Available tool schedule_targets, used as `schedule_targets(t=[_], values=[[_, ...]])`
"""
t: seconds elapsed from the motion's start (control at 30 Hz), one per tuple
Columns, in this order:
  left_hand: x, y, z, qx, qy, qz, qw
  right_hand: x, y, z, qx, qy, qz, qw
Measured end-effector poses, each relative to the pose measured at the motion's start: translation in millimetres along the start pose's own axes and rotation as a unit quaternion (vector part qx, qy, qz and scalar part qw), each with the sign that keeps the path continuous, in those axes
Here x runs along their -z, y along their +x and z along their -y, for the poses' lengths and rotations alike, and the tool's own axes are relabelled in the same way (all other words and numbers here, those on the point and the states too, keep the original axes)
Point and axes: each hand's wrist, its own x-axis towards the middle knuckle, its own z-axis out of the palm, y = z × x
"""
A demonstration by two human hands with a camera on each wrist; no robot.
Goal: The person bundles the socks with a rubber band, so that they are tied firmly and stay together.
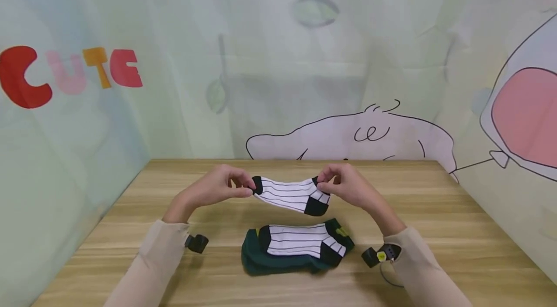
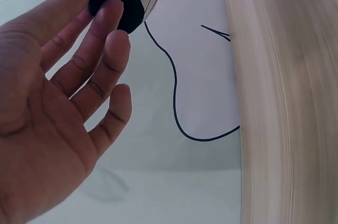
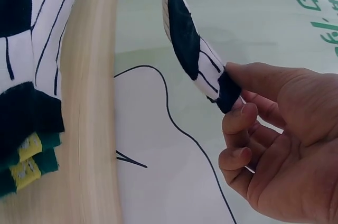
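Note:
A white sock [image 1: 287, 194] with thin dark stripes and black toe, heel and cuff is stretched sideways above the table. My left hand [image 1: 217, 183] pinches its black toe, seen close in the left wrist view beside the left hand [image 2: 63, 86]. At the other end my right hand [image 1: 345, 185] pinches the black cuff; the right wrist view shows the right hand [image 3: 285, 129] with thumb and fingertips on it. Below, a matching striped sock [image 1: 296, 241] lies flat on dark green socks [image 1: 278, 264], which have yellow marks at the cuff.
The wooden table [image 1: 435, 229] runs back to a printed curtain [image 1: 261, 80] with cartoon drawings and coloured letters. Small black cameras sit at both wrists, the left camera [image 1: 197, 243] and the right camera [image 1: 371, 257]. A thin cable [image 1: 387, 280] loops below the right sleeve.

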Motion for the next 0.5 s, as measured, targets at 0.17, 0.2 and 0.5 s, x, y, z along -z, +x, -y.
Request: schedule_targets(t=[0.17,0.2,0.5], values=[[0.8,0.6,-2.0,-0.011,0.0,0.008,0.9999,6.0,-6.3,6.1,0.012,-0.009,0.015,0.9998],[1.0,0.5,-2.5,-0.011,0.0,0.01,0.9999,6.9,-7.4,6.9,0.017,-0.014,0.018,0.9996],[-2.0,-0.9,-5.9,-0.026,-0.002,0.031,0.9992,9.0,-17.3,6.9,0.022,-0.033,0.051,0.9979]])
